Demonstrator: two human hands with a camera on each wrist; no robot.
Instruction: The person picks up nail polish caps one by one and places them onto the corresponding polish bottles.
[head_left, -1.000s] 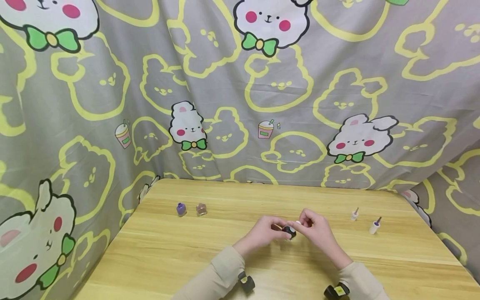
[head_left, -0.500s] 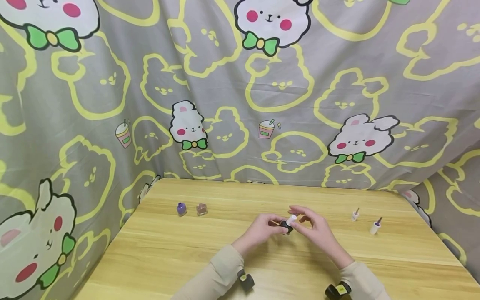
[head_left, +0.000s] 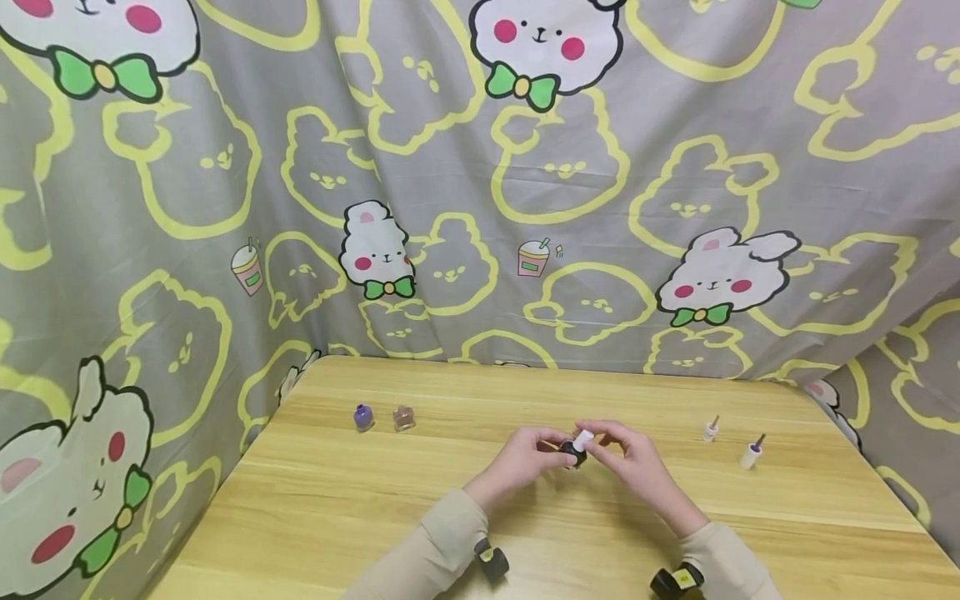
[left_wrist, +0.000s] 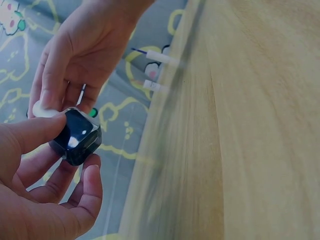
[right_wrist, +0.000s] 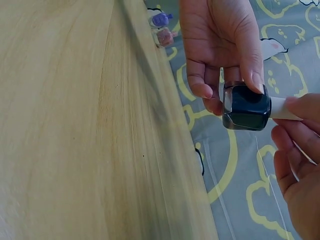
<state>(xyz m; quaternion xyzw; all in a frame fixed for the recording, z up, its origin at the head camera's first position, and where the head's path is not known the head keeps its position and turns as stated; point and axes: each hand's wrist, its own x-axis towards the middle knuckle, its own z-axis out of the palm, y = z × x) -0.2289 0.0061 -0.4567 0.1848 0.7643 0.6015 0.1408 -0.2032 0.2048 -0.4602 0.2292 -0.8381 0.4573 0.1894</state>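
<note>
My left hand (head_left: pixel 516 460) pinches a dark, nearly black nail polish bottle (right_wrist: pixel 247 107) between thumb and fingers, above the table. Its white cap (head_left: pixel 584 440) sits at the bottle's neck, tilted to the right in the head view. The right hand (head_left: pixel 633 460) grips that cap with thumb and fingertips. In the right wrist view the white cap (right_wrist: pixel 285 108) meets the bottle end to end; whether it is screwed tight cannot be told. The left wrist view shows the dark bottle (left_wrist: pixel 77 140) base-first, hiding much of the cap.
A purple nail polish bottle (head_left: pixel 363 418) and a pinkish-brown one (head_left: pixel 403 418) stand capless at the left of the wooden table (head_left: pixel 337 517). On the right, two white brush caps (head_left: pixel 750 456) stand with brushes pointing up. A patterned curtain (head_left: pixel 450 183) hangs behind.
The bottle has shifted slightly up and left with the left hand. The white cap, mostly hidden a second ago, now shows. The right forefinger, raised half a second ago, has come down to the cap.
</note>
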